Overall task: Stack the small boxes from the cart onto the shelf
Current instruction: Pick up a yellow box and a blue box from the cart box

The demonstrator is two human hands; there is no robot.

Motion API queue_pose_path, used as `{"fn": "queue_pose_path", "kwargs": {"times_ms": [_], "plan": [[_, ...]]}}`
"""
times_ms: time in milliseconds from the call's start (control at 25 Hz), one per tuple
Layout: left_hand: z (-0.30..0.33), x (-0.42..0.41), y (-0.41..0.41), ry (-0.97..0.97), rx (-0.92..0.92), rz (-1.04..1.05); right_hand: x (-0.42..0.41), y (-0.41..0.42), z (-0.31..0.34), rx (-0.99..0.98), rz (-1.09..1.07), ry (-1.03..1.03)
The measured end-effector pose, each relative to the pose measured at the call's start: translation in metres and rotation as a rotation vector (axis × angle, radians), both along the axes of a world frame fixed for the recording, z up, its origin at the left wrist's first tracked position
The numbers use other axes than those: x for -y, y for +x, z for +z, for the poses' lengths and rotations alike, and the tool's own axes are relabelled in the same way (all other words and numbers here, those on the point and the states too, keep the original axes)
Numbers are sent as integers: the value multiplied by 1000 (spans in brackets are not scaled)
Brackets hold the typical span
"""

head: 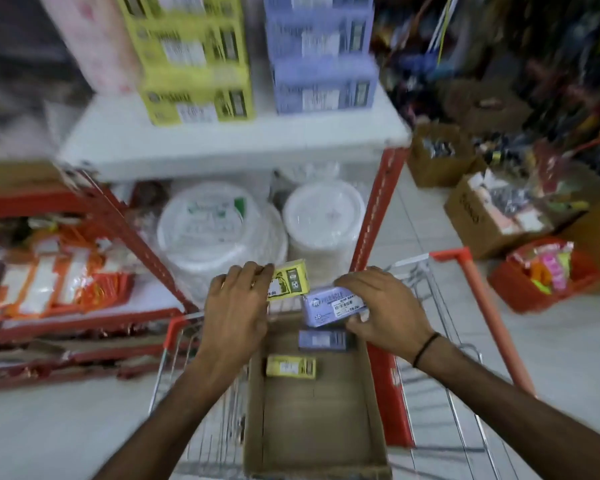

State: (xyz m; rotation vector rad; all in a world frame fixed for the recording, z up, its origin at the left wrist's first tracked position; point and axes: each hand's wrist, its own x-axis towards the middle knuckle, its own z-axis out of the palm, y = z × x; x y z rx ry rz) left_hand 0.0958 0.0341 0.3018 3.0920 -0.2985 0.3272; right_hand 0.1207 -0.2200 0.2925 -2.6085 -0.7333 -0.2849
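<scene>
Yellow box (289, 279) in left hand (238, 306); purple box (333, 306) in right hand (381, 306).

On the purple box (333, 308) held in my right hand (381, 303) I can read a bold "30" and a white price sticker ending "59.00". The brown carton (478, 216) on the floor shows "TOMO". Everything else is too blurred to read.

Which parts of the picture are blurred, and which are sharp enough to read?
Head view: motion blur smears the stacked yellow boxes, the purple boxes and the clutter at upper right; their labels cannot be read. The left hand and right hand, each holding a small box, are sharper, though print remains mostly unreadable. Wide-angle distortion bends the shelf edges.
</scene>
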Motion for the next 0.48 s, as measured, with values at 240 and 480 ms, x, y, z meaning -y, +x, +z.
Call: {"fn": "queue_pose_path", "kwargs": {"times_ms": [240,480], "plan": [[175,-20,42,-73,595,99,-7,56,159,524,-47,206],[222,-47,112,-80,648,83,-36,135,218,639,-113,109]]}}
